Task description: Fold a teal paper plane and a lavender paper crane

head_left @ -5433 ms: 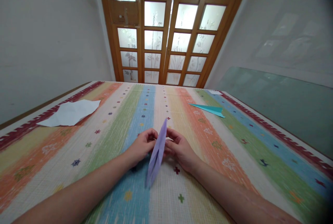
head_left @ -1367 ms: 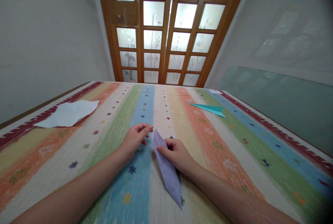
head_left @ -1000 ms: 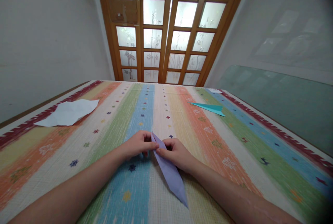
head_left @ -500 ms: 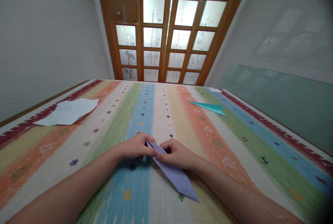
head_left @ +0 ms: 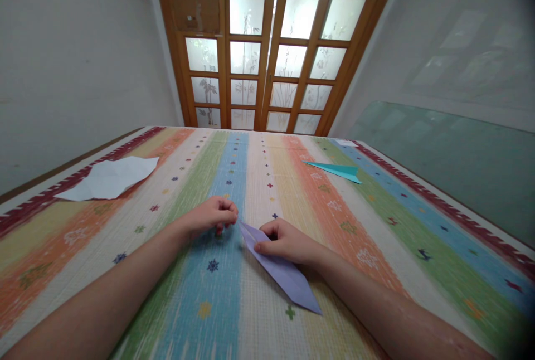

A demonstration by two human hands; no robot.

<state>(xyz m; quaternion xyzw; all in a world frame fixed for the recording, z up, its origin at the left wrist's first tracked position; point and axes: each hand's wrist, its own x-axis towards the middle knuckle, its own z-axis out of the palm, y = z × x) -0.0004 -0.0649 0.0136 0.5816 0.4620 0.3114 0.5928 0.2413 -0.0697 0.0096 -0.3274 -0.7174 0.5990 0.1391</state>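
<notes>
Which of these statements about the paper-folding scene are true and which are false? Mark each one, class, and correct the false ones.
1. The right hand presses on the purple folded paper. True.
2. The left hand grips the purple paper. False: it rests curled on the striped cloth just beside the paper's tip.
3. A teal folded paper lies farther back on the right. True.
4. The white sheet lies under the right hand. False: it lies far left.

We count 2 bare hands, left hand [head_left: 211, 216] and right hand [head_left: 286, 243], 1 purple folded paper [head_left: 284, 273], 1 teal paper plane [head_left: 336, 170], 1 white crumpled sheet [head_left: 109, 178], 1 striped mat [head_left: 368, 237], 1 wooden double door [head_left: 267, 53].
</notes>
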